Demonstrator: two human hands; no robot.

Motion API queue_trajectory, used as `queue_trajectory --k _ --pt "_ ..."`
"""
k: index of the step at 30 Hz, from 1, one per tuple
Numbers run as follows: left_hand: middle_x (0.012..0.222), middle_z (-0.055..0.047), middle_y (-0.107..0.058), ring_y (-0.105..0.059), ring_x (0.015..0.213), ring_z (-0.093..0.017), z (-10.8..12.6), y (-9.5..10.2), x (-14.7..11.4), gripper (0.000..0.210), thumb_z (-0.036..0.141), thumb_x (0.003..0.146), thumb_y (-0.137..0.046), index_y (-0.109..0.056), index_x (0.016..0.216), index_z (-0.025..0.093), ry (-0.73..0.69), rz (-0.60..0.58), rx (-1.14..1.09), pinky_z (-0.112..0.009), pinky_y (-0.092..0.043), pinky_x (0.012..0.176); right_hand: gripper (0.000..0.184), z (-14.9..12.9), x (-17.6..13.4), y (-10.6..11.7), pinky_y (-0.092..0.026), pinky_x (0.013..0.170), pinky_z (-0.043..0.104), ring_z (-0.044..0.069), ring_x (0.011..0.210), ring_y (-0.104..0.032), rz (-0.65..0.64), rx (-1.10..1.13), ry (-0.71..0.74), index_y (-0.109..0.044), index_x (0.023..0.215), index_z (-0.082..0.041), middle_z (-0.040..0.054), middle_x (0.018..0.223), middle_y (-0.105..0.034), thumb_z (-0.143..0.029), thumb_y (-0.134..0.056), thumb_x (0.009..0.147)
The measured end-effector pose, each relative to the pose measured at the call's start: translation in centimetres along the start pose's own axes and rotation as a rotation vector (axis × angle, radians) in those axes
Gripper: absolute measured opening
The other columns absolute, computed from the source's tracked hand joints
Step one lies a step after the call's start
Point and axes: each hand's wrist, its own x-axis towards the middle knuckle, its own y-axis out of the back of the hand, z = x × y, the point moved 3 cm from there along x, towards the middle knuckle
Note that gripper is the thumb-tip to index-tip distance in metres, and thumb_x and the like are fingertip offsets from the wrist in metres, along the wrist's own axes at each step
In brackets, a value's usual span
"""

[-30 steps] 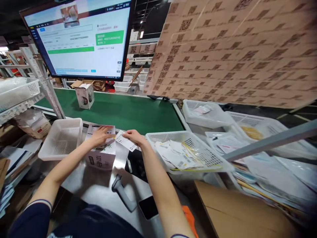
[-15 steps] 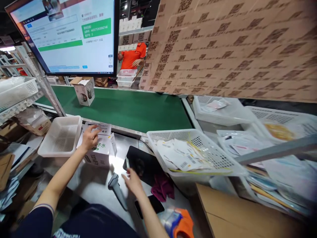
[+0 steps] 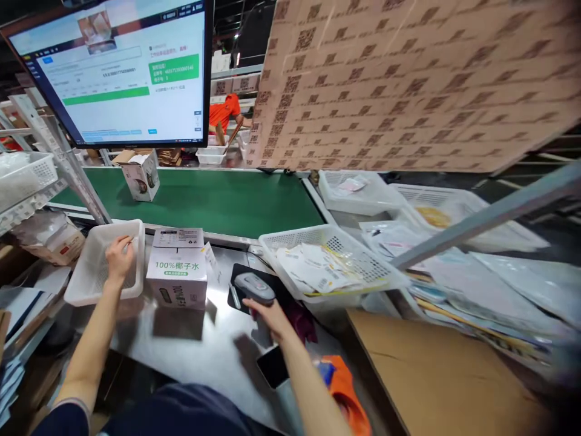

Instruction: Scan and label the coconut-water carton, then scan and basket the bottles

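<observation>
My right hand (image 3: 269,313) grips a grey handheld barcode scanner (image 3: 254,286), lifted above the steel table with its head turned toward a white carton printed "100%" in green (image 3: 177,274). A white paper label (image 3: 209,259) hangs off the carton's right side. My left hand (image 3: 119,258) reaches into an empty white plastic basket (image 3: 88,280) left of the carton, fingers curled over its inner wall; whether it holds anything I cannot tell.
A green conveyor belt (image 3: 218,200) runs behind, carrying an open carton (image 3: 138,174). A monitor (image 3: 113,72) hangs above left. A basket of paper slips (image 3: 329,266) stands right. A phone (image 3: 271,366) and flat cardboard (image 3: 436,375) lie near. A person in orange (image 3: 223,115) works beyond.
My right hand left the label, dropped to the table and picked up the scanner. My left hand moved off the carton's top into the white basket.
</observation>
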Motion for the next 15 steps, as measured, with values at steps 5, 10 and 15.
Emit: queue_trajectory --k 5,10,15 --pt "0.122 -0.015 -0.081 -0.072 0.117 -0.033 -6.0 3.2 -1.6 0.027 0.019 0.096 -0.065 -0.083 0.114 0.011 0.053 -0.094 0.118 -0.066 -0.026 0.130 0.043 -11.3 0.6 2.0 -0.035 0.050 0.026 0.012 0.051 -0.045 -0.155 0.058 -0.056 -0.063 0.079 -0.018 -0.0031 0.053 -0.055 -0.044 -0.090 0.056" --pt "0.126 -0.014 -0.080 -0.073 0.119 -0.032 -12.1 5.3 -3.5 0.030 0.025 0.101 -0.058 -0.081 0.118 0.015 0.150 -0.032 0.236 -0.070 -0.025 0.130 0.041 -13.3 -0.3 3.4 -0.034 0.050 0.026 0.012 0.052 -0.044 -0.148 -0.032 -0.050 -0.063 0.078 -0.019 -0.0031 0.055 -0.054 -0.044 -0.089 0.059" --pt "0.141 -0.016 -0.073 -0.068 0.131 -0.035 -13.4 2.6 -4.6 0.045 0.029 0.101 -0.054 -0.073 0.141 0.021 -0.089 -0.289 0.237 -0.066 -0.037 0.127 0.047 -3.9 -1.5 3.1 -0.049 0.057 0.031 0.021 0.063 -0.062 -0.110 -0.298 0.026 -0.075 0.103 -0.017 0.0047 0.075 -0.071 -0.041 -0.086 0.064"
